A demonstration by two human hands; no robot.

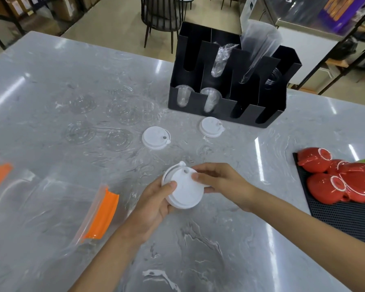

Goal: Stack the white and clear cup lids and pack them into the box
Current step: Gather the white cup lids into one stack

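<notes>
I see a grey marble table (51, 66) filling the view. At its far side stands a black box (230, 85) with slotted compartments holding clear cups and plastic sleeves. On the right edge lies a black mat (341, 216) with red bowls (337, 182). Two clear bags (57, 207) with orange strips lie on the left. Clear lids (118, 140) are scattered flat on the table left of the box. Two white lids lie apart: one (156, 137) mid-table, another (211, 127) just before the box. My left hand (156, 201) and right hand (221, 180) both grip a white stack (182, 186) above the table, fingers curled around its rim, thumbs on top.
</notes>
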